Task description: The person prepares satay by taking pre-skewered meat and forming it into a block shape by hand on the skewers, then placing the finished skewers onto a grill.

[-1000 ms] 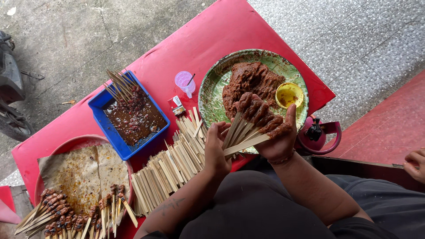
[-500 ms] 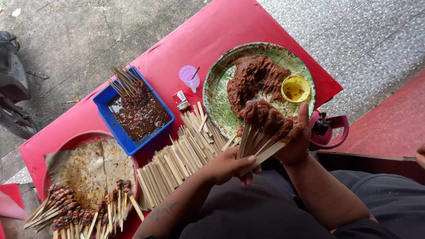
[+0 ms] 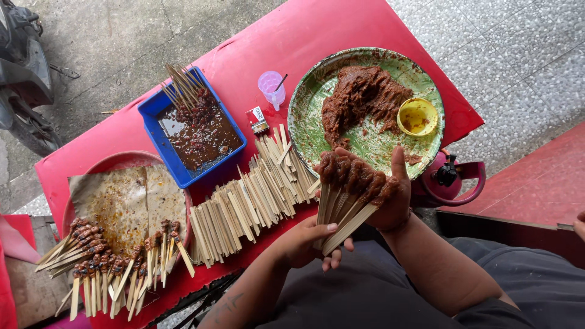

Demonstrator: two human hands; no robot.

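**A:** What was nearest the camera?

**B:** The person's own lap and forearms. The left hand (image 3: 303, 242) sat lowest, its fingers curled loosely against the bare lower ends of a bundle of skewers (image 3: 348, 194), touching the sticks from below rather than gripping them tight.

**A:** And the other hand?

**B:** The right hand (image 3: 395, 196) was wrapped around the same bundle from the right, thumb pointing up, grasping it firmly. The skewers fanned upward, their tops coated in reddish-brown meat paste, held just above the near edge of the red table (image 3: 317, 36).

**A:** What lay just beyond the hands?

**B:** A long row of bare bamboo sticks (image 3: 250, 198) lying on the table, running leftward from the bundle. Left of those, a round tray (image 3: 122, 163) lined with stained paper held finished skewers (image 3: 97, 259) along its near rim.

**A:** Farther out?

**B:** A green speckled plate (image 3: 317, 128) directly behind the bundle, bearing a mound of meat paste (image 3: 362, 97) and a small yellow bowl (image 3: 417, 116). To its left stood a small clear plastic cup (image 3: 270, 85), then a blue rectangular tub (image 3: 159, 109) of dark sauce with sticks leaning in its far corner.

**A:** Anything off the table?

**B:** A dark-red kettle (image 3: 454, 180) just right of the plate.
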